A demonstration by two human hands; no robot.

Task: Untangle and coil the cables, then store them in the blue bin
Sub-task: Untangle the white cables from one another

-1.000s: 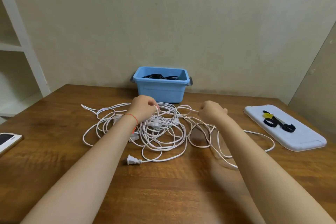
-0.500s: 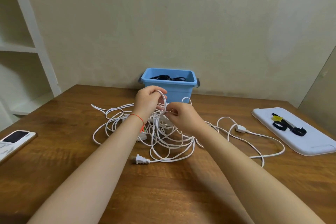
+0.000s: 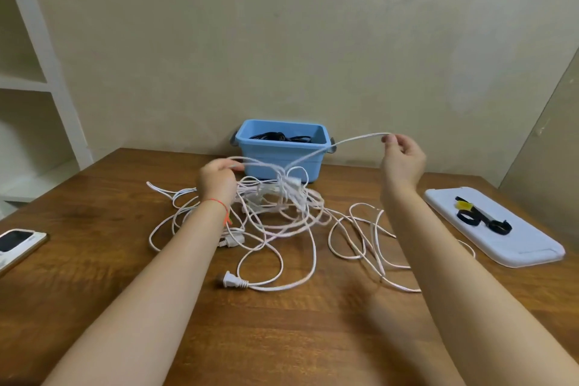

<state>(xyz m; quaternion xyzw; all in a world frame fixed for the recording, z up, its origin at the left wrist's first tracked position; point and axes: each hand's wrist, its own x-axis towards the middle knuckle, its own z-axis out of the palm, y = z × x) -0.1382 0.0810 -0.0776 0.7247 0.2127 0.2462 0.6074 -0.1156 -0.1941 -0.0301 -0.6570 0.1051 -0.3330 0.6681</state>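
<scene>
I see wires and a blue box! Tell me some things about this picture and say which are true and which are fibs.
1. The right hand pinches a strand of the tangled white cable up in the air. True.
2. The blue plastic bin has nothing in it. False: black cables lie inside.
3. The white two-prong plug lies on the brown wooden table. True.
4. The left hand holds the phone. False: its grip is on white cable loops.

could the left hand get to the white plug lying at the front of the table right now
Probably not yet: the left hand grips strands of the white cable. The plug itself lies bare on the table, nothing covering it.
</scene>
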